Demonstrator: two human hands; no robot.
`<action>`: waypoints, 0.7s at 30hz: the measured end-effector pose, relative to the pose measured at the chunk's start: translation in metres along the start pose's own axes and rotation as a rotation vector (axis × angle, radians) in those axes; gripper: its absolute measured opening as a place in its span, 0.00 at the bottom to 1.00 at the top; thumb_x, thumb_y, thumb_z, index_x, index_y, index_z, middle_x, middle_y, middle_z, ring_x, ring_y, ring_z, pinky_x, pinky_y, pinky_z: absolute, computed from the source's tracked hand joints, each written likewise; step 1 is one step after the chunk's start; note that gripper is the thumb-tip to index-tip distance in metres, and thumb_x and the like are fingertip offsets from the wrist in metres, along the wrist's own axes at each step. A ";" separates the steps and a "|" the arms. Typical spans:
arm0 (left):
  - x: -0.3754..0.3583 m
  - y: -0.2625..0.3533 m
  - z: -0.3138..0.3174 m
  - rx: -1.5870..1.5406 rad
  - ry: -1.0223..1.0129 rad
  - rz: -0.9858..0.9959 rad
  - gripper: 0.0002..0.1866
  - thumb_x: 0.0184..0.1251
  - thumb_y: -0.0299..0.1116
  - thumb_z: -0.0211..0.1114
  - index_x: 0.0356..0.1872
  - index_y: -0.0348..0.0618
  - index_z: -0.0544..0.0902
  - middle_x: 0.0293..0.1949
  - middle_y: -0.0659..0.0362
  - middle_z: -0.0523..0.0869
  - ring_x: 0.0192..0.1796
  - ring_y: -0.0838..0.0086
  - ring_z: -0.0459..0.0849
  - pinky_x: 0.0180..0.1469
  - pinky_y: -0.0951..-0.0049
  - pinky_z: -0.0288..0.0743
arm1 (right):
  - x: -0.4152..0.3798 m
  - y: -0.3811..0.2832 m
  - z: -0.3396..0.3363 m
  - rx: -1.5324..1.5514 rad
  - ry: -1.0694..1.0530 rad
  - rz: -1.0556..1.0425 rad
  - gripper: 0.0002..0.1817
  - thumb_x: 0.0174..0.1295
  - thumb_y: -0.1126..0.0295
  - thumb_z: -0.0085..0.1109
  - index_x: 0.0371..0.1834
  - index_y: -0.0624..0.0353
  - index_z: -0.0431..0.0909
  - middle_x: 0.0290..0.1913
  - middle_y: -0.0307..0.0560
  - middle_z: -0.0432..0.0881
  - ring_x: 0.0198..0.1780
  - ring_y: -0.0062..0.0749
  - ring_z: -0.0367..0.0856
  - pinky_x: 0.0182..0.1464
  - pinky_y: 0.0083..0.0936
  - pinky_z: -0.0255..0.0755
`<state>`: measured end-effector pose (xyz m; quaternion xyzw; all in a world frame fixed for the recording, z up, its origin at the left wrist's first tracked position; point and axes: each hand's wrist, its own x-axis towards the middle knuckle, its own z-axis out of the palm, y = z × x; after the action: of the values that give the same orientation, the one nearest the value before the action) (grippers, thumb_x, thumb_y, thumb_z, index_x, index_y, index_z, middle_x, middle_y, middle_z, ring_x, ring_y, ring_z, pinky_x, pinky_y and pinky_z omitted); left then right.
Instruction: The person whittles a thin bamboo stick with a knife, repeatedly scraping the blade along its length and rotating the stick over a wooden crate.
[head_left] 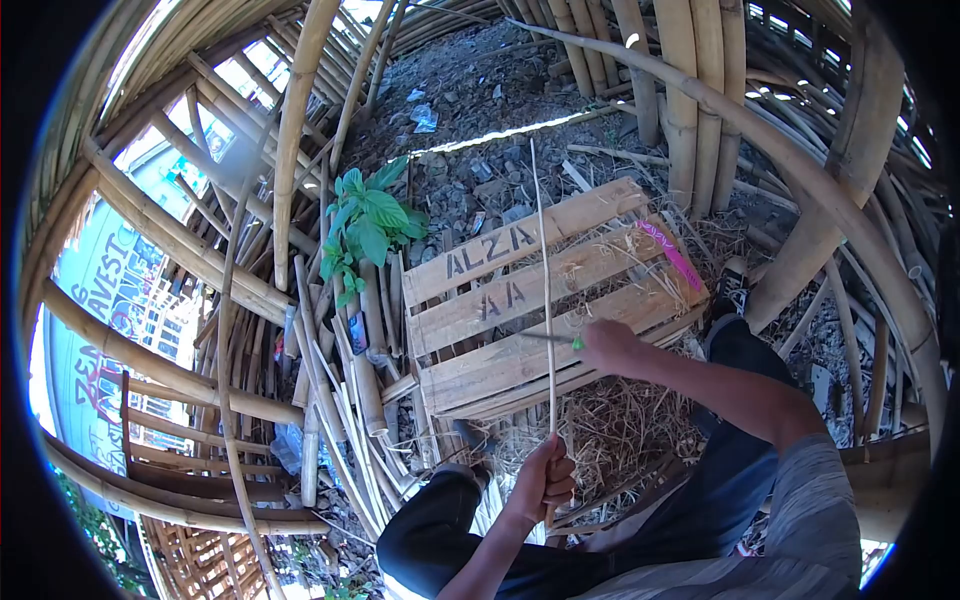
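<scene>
A long, thin bamboo strip [547,280] runs from between my legs up and away across the wooden crate. My left hand [541,482] is wrapped round its near end. In my right hand [608,347] is a knife [577,343]; a bit of green handle shows beside the fingers. Its narrow blade points left and crosses the strip in this view, partway along it. Beneath both lies the slatted wooden crate [470,375], with dark stencilled letters and pink marking at its right end.
Curly shavings [625,425] lie between my feet and the crate. Split bamboo strips [345,430] lean in a bundle at left, near a leafy green plant [372,222]. Thick bamboo poles [700,100] stand at the back right. Stony ground [460,110] lies beyond the crate.
</scene>
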<state>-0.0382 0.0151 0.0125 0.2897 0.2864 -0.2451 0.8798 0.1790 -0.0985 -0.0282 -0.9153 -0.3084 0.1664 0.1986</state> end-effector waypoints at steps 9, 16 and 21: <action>-0.009 0.005 -0.003 0.059 0.023 -0.032 0.19 0.72 0.52 0.41 0.21 0.57 0.60 0.14 0.73 0.54 0.12 0.88 0.47 0.11 0.84 0.39 | -0.005 -0.013 0.006 -0.079 -0.035 -0.116 0.14 0.49 0.62 0.55 0.24 0.65 0.79 0.23 0.58 0.80 0.28 0.48 0.82 0.32 0.41 0.76; -0.008 0.016 -0.010 0.017 -0.030 -0.062 0.19 0.72 0.51 0.43 0.21 0.56 0.59 0.13 0.72 0.54 0.11 0.88 0.48 0.11 0.84 0.42 | -0.014 -0.015 0.004 0.033 -0.132 -0.226 0.17 0.51 0.60 0.54 0.21 0.66 0.78 0.18 0.58 0.78 0.23 0.52 0.80 0.32 0.42 0.75; -0.004 0.005 -0.018 0.273 0.204 0.082 0.16 0.72 0.45 0.46 0.23 0.53 0.62 0.13 0.70 0.57 0.11 0.87 0.53 0.11 0.82 0.45 | -0.052 -0.053 0.012 -0.153 -0.225 -0.386 0.13 0.46 0.61 0.56 0.21 0.63 0.80 0.21 0.58 0.80 0.29 0.45 0.83 0.32 0.39 0.77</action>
<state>-0.0441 0.0319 0.0044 0.4411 0.3262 -0.2150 0.8079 0.1083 -0.0889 -0.0045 -0.8273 -0.5098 0.2025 0.1211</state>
